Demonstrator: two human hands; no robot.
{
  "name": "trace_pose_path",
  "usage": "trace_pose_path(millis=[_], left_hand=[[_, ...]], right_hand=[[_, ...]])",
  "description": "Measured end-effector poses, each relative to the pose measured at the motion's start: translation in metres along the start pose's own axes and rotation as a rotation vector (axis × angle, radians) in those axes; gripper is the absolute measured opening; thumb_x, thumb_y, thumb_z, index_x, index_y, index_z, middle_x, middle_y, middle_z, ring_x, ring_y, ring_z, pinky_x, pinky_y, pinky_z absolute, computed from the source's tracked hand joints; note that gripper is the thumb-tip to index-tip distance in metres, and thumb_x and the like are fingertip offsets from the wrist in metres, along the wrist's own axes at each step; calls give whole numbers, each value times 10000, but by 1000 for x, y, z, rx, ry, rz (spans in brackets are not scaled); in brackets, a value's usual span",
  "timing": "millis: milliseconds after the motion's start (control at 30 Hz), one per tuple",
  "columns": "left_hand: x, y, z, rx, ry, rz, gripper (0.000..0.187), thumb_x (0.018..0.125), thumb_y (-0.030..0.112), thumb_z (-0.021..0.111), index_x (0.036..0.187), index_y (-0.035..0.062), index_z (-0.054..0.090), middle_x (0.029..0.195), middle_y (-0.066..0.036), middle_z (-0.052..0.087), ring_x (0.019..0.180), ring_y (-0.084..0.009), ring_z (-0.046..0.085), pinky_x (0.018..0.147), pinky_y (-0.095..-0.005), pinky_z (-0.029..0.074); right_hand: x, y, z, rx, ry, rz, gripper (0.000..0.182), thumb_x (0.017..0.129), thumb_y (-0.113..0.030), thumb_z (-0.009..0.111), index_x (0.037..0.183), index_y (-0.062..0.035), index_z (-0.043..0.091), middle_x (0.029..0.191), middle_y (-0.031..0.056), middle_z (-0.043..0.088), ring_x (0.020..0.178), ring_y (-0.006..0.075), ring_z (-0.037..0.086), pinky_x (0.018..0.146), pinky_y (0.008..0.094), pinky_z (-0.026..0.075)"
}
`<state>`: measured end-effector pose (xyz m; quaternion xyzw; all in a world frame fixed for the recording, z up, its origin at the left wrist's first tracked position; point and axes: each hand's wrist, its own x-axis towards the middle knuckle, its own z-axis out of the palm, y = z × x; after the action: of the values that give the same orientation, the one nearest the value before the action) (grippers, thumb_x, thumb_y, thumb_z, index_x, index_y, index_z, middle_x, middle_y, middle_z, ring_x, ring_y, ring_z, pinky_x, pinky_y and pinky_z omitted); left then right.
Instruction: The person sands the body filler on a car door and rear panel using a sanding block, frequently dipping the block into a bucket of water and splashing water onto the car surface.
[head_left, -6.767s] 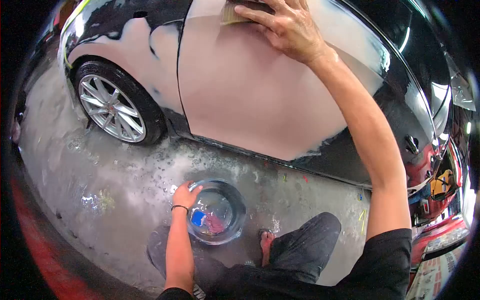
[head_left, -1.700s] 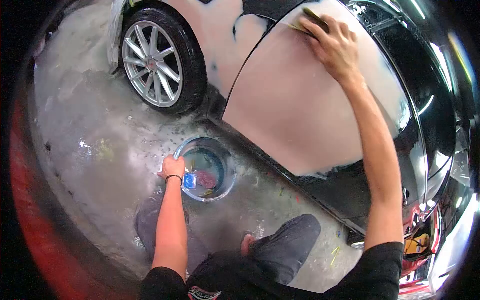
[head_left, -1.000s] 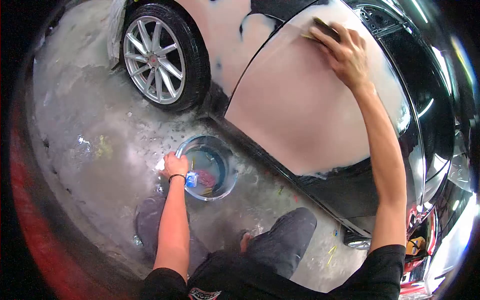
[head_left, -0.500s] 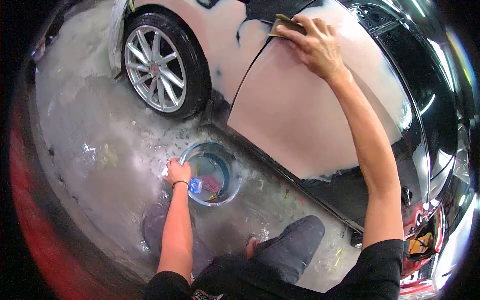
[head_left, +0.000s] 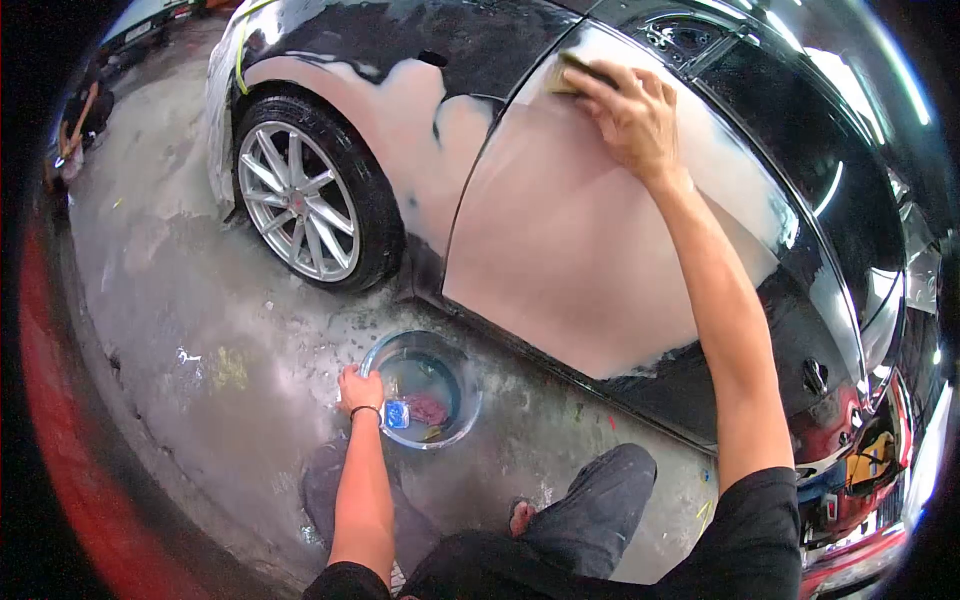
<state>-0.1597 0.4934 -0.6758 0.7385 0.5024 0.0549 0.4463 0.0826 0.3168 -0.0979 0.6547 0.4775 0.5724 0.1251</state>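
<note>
My right hand (head_left: 642,122) presses a sanding block (head_left: 574,76) with a dark back and yellowish face against the upper front of a car door (head_left: 570,240). Beige-pink filler or primer covers much of that door, with black paint around it. Down on the floor, my left hand (head_left: 359,390) is closed around the near left rim of a clear round bucket (head_left: 476,395). Murky water stands in the bucket, along with a reddish cloth-like piece (head_left: 428,408). A blue-and-white object (head_left: 398,415) sits by the bucket's inner wall, close to my left wrist.
A front wheel (head_left: 300,200) with silver spokes stands left of the door, under a fender (head_left: 350,110) with similar pale patches. The wet concrete floor (head_left: 240,310) has marks and splashes. Another person (head_left: 85,115) is at the far left edge. My knee (head_left: 615,490) is below the door.
The view has tilted upward, so the car and bucket appear lower. The sanding block has shifted up and away from the door's front seam. My left hand stays on the bucket rim.
</note>
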Motion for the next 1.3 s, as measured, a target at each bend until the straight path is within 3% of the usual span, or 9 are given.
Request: trace_pose_path(millis=[167,400,533,600,800,900,1000,1067,1300], left_hand=[[-4,4,-7,16,5,6,600,885,374,752,1421,122,661,1477,-165,646,1335,-402,661,1172,-667,431],[5,-2,1,49,18,76,566,893,338,757,1399,101,664,1390,-201,692,1294,-426,671,1095,-540,536],[4,-6,2,55,28,75,568,904,351,752,1403,97,655,1402,-192,692,1297,-421,673,1129,-608,492],[-4,0,-5,56,24,53,574,909,357,751,1412,101,649,1413,-186,690,1312,-413,668,1150,-654,458],[12,-10,12,40,5,60,587,915,356,747,1440,122,632,1471,-166,668,1381,-383,635,1177,-694,409],[7,-4,6,43,-1,49,604,917,364,743,1453,111,622,1477,-166,670,1402,-382,621,1190,-712,384],[13,-16,10,30,12,75,630,911,377,733,1463,95,615,1481,-176,667,1409,-396,614,1214,-748,337],[14,-17,11,15,12,79,639,908,376,730,1466,88,614,1488,-180,664,1407,-403,615,1220,-757,323],[2,-4,8,50,21,99,586,895,325,736,1418,82,635,1345,-219,738,1291,-422,688,1119,-670,460]], right_hand=[[34,32,22,21,104,115,321,952,-377,816,1272,-404,823,1351,-116,743,1193,247,644,1047,462,479],[-68,20,-40,41,28,61,348,900,-318,866,1248,-338,856,1344,-77,764,1150,241,643,1066,410,475],[-6,60,-10,49,121,58,289,926,-283,848,1214,-292,863,1307,-67,772,1134,270,664,1019,431,512],[10,58,-19,127,9,174,285,993,-384,763,1257,-306,838,1364,43,714,1247,301,630,1050,500,469],[-101,30,-64,42,25,89,344,872,-300,884,1206,-378,860,1324,-111,746,1169,236,613,1034,418,477],[-64,48,-43,55,37,49,353,871,-301,886,1218,-350,853,1325,-106,744,1163,247,645,1046,431,488],[-6,51,-34,106,-25,152,265,992,-383,764,1234,-312,844,1385,35,712,1235,306,624,1052,496,460],[-19,58,-39,42,-3,49,302,967,-331,801,1265,-316,845,1382,-12,723,1205,284,637,1055,481,477],[-121,83,-101,60,-109,-40,400,884,-218,864,1270,-321,847,1412,-23,721,1228,267,640,1100,463,475]])
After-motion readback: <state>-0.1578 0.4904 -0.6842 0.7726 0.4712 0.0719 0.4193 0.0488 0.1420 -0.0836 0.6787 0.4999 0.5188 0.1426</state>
